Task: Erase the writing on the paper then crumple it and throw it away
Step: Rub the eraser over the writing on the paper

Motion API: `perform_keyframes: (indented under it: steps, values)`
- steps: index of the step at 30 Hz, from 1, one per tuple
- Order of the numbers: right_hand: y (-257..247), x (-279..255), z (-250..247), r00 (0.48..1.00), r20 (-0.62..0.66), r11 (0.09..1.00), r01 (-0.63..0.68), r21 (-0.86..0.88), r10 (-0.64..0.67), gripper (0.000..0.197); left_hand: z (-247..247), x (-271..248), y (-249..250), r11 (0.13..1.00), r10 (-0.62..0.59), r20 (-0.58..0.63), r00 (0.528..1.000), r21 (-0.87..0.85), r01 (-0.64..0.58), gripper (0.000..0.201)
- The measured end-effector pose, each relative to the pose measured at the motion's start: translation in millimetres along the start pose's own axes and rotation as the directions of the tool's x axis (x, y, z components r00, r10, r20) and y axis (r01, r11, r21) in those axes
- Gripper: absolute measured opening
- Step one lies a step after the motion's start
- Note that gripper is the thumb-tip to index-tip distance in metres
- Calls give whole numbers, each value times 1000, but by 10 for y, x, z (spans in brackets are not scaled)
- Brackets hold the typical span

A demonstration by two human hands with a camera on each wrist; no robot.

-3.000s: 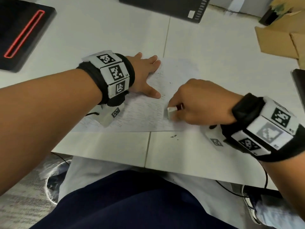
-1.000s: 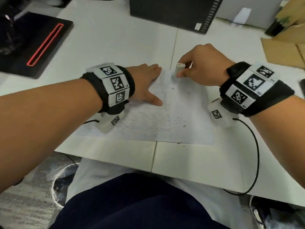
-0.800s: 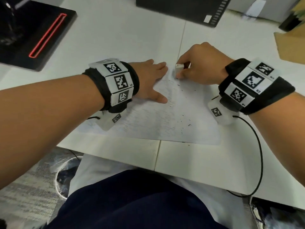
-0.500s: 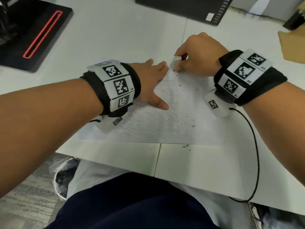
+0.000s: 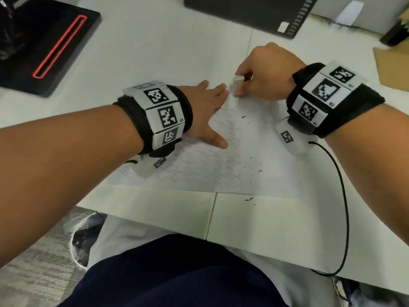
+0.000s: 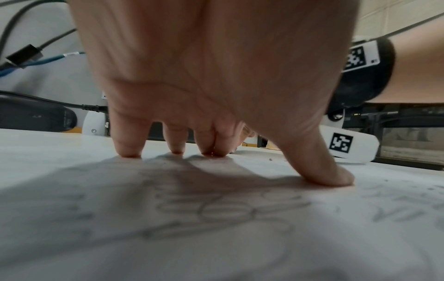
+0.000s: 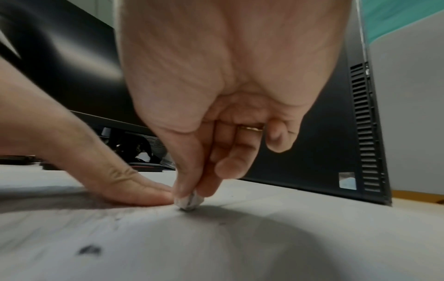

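A white sheet of paper (image 5: pixel 221 171) with faint pencil writing lies flat on the white table, dotted with dark eraser crumbs. My left hand (image 5: pixel 210 111) lies spread on the sheet's upper left part, fingertips (image 6: pixel 127 150) and thumb pressing it down. My right hand (image 5: pixel 263 74) pinches a small white eraser (image 5: pixel 238 84) between thumb and fingers and holds its tip (image 7: pixel 188 202) on the paper's far edge, right beside the left fingertips. Pencil loops (image 6: pixel 225 211) show on the paper under my left palm.
A black flat device with a red outline (image 5: pixel 44 47) lies at the far left, a black computer case (image 5: pixel 250 9) stands at the back, brown cardboard (image 5: pixel 391 63) at the right. A black cable (image 5: pixel 343 196) trails from my right wrist over the table's near edge.
Three seconds ago the eraser was near the sheet's lower middle; it has since moved to the far edge beside the left fingertips. In the last second it has hardly shifted. The left hand stays put.
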State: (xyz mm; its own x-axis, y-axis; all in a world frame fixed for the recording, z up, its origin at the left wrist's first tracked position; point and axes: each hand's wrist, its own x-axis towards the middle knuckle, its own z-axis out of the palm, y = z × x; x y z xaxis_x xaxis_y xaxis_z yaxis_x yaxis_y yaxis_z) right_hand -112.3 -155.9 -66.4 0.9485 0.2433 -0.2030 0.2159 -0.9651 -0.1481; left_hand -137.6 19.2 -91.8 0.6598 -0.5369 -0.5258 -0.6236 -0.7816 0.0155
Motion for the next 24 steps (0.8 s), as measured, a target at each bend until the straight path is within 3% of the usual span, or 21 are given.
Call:
perform_keyframes:
  steps: [4, 7, 13, 16, 24]
  values:
    - [-58, -280, 113, 997, 44, 994, 74, -81, -70, 20, 7, 12, -9, 1000, -3, -3, 1000, -1, 3, 121]
    - [-67, -496, 144, 988, 111, 993, 116, -33, -111, 18, 6, 22, -11, 1000, -6, -3, 1000, -10, 6, 121]
    - [41, -72, -5, 1000, 9, 997, -29, 69, 28, 15, 12, 35, -16, 1000, -2, -14, 1000, -21, 2, 120]
    - [24, 65, -19, 999, 5, 998, -37, 50, 36, 11, 30, 14, -24, 999, -7, -27, 1000, -41, 6, 119]
    - [-41, -528, 138, 990, 118, 997, 74, 14, -76, 28, 46, 35, -42, 999, -11, -15, 1000, -48, 10, 121]
